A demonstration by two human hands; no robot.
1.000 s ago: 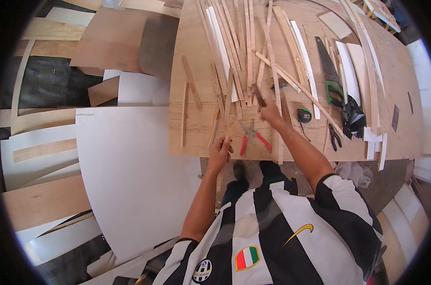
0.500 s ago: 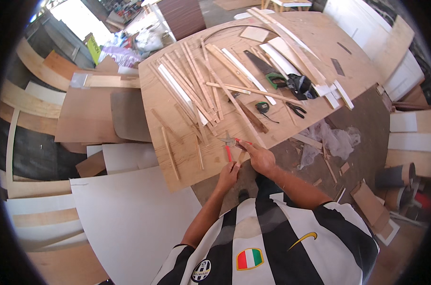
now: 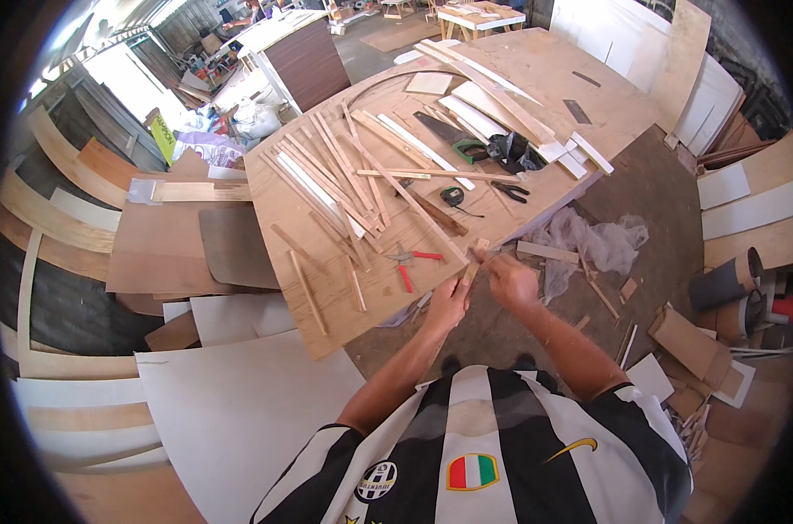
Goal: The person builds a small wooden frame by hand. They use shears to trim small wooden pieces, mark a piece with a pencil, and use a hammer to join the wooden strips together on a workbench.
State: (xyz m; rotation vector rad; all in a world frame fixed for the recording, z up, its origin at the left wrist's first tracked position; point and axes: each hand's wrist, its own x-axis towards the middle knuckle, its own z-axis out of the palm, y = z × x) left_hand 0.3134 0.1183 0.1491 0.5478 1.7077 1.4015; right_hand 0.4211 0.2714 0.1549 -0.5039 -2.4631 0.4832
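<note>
Strip (image 3: 472, 267) clamped in left hand (image 3: 450, 302) | right hand (image 3: 513, 278) curled near its tip, can't tell if gripping anything | working that end, I guess; needs steady hold imo

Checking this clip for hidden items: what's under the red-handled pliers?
The red-handled pliers lie on the wooden tabletop, which shows between their spread handles; whatever is directly beneath them is covered.

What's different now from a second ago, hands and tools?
The right hand drew back from over the worktable to its near edge; whether it still holds its dark object is unclear. The left hand, still holding a wooden strip, moved from the left of the red-handled pliers to their right. The pliers and tape measure stay on the worktable.
</note>
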